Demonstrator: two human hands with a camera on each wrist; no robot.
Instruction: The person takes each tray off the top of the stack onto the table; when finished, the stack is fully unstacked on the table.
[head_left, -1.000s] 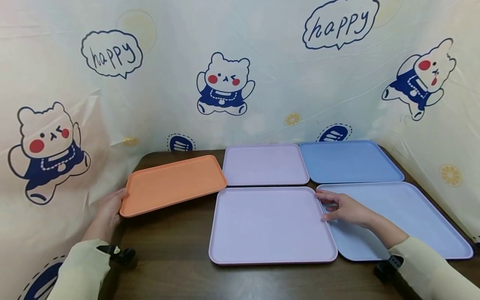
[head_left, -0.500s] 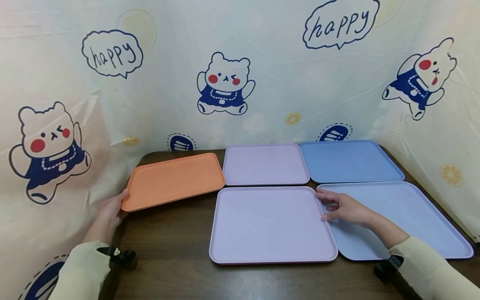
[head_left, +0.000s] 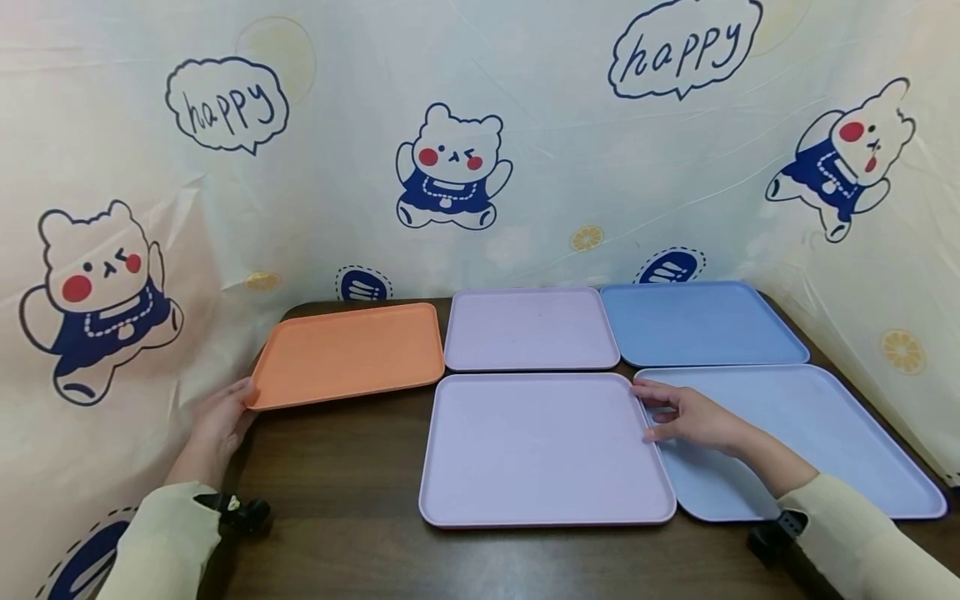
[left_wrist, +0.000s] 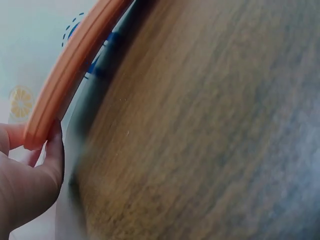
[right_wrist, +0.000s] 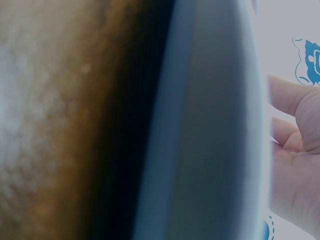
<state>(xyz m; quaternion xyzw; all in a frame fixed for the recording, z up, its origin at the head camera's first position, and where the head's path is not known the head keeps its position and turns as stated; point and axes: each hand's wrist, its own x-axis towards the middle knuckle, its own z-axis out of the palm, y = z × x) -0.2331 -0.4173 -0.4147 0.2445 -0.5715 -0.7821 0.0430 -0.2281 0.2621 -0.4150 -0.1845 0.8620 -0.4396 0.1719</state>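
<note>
At the table's left side, my left hand (head_left: 216,427) pinches the left end of an orange tray (head_left: 348,357) between thumb and fingers. The left wrist view shows the tray's rim (left_wrist: 75,75) held clear of the wooden table (left_wrist: 165,120). My right hand (head_left: 699,422) touches the right edge of a lavender tray (head_left: 545,450) in front with relaxed fingers. That hand hovers over the left part of a pale blue tray (head_left: 802,437). In the right wrist view a blurred tray edge (right_wrist: 215,120) hides the fingertips.
A second lavender tray (head_left: 531,329) and a darker blue tray (head_left: 701,323) lie side by side along the back. A printed curtain (head_left: 540,167) hangs behind and at both sides. Brown tabletop (head_left: 330,483) shows at front left.
My left hand has pushed the orange tray slightly away, its near left corner rising in the view as it straightens towards the back row. My right hand has stayed still.
</note>
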